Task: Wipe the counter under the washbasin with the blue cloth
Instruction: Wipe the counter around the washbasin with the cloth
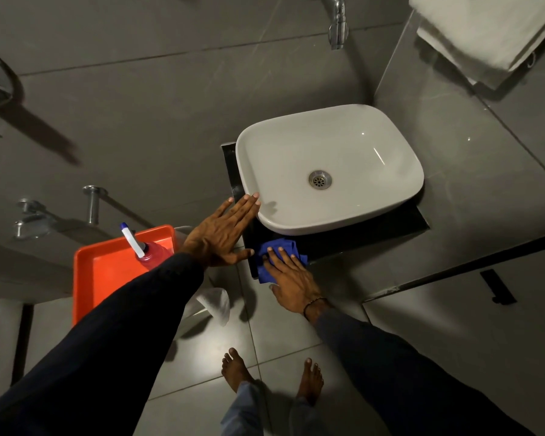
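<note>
— While the right hand (291, 278) presses flat on the blue cloth (276, 251), where's that lying?
— On the black counter (359, 239), near-left of the washbasin (328, 168). The left hand (222, 234), fingers spread, seems to rest against its rim.

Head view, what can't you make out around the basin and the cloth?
- Counter under the basin: mostly hidden by the basin; dark.
- Cloth: partly covered by the right hand.
- Bottle in the orange tray: its lower part is behind the left sleeve.
- Tap: cut off by the top edge.
</note>
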Motion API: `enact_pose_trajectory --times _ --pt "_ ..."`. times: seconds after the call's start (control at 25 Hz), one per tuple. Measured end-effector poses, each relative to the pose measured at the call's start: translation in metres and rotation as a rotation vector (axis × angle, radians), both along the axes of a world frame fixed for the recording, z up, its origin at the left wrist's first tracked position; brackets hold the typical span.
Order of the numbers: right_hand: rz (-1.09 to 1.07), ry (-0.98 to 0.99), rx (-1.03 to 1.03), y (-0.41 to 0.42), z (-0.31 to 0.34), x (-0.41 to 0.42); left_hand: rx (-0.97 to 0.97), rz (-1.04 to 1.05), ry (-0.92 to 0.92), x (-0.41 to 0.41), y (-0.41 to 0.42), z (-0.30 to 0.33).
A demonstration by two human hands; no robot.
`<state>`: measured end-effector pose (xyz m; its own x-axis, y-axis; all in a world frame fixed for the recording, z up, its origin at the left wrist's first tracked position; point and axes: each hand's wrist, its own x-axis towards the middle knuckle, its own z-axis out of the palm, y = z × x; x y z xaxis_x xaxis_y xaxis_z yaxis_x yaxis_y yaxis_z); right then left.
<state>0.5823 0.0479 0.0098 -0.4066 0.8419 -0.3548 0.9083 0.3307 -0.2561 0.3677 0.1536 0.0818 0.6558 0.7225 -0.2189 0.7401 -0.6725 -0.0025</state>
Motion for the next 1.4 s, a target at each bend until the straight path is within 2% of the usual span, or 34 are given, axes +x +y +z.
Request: enact_pose_trajectory --times 0.2,0.36,0.44,0.52,0.64,0.84,1.0,1.2,1.28,1.4 --pt "0.087 -0.030 0.033 0.006 0.009 0.016 0.039 0.092 -0.012 0.008 -0.011 -0.006" --pt "0.116 -0.063 0.019 0.012 0.020 0.033 0.033 0.326 -0.204 0.026 -0.044 -0.020" --pt "0.089 0.022 0.047 0.012 0.029 0.039 -0.016 0.378 -0.257 0.036 -0.075 -0.034" --pt "0.046 0.158 0.145 0.012 0.039 0.049 -0.079 0.369 -0.212 0.047 -0.102 -0.049" --pt "0.092 0.315 0.421 0.007 0.051 0.072 -0.154 0.363 -0.164 0.072 -0.122 -0.062" --pt "0.089 0.445 0.689 0.015 0.071 0.104 -0.183 0.389 -0.067 0.099 -0.140 -0.071" --pt "-0.009 0.274 0.681 0.030 0.086 0.115 -0.195 0.410 -0.037 0.102 -0.143 -0.073" --pt "-0.102 -0.042 0.366 0.058 0.081 0.115 -0.179 0.416 -0.008 0.103 -0.143 -0.076" --pt "-0.094 -0.068 0.309 0.057 0.068 0.120 -0.177 0.446 -0.026 0.104 -0.142 -0.078" --pt "-0.100 -0.065 0.348 0.052 0.060 0.123 -0.175 0.488 -0.066 0.106 -0.142 -0.081"
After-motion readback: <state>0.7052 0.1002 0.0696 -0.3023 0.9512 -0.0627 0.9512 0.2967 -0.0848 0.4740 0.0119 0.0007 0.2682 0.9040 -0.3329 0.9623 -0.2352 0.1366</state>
